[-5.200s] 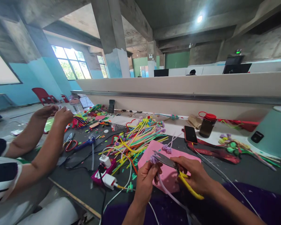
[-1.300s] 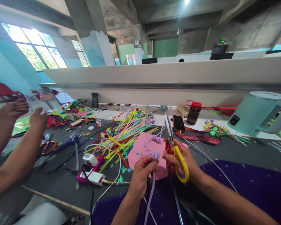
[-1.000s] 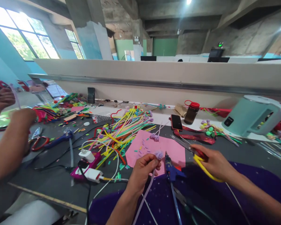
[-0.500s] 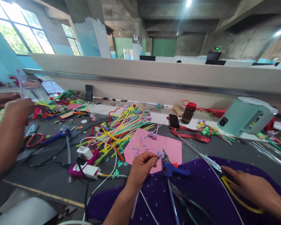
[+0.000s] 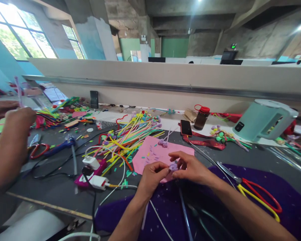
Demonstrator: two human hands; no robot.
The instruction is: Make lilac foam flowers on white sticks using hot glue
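Note:
My left hand (image 5: 155, 172) pinches a small purple fuzzy flower (image 5: 173, 166), apparently bent from pipe cleaner, between thumb and fingertips. From the other side, my right hand (image 5: 190, 166) has its thumb and curled fingers on the same flower. Below them is a pink sheet (image 5: 140, 160) with short purple clippings, and a second purple flower (image 5: 163, 143) with stems lies near its far edge. A blue glue gun is mostly hidden behind my right hand and forearm; its clear glue stick (image 5: 185, 211) shows underneath. Scissors (image 5: 251, 189) with red and yellow handles lie half open on purple cloth.
Pipe cleaners (image 5: 130, 134) in many colours are heaped left of the sheet. A power strip (image 5: 100, 167) with chargers and cables is nearby. A phone (image 5: 186, 128), a bottle (image 5: 202, 118) and a kettle (image 5: 263, 120) stand behind. A co-worker's hands (image 5: 17, 120) are at far left.
My right hand has let go of the scissors, leaving them on the purple cloth, and has moved left to the flower. My left hand stays about where it was.

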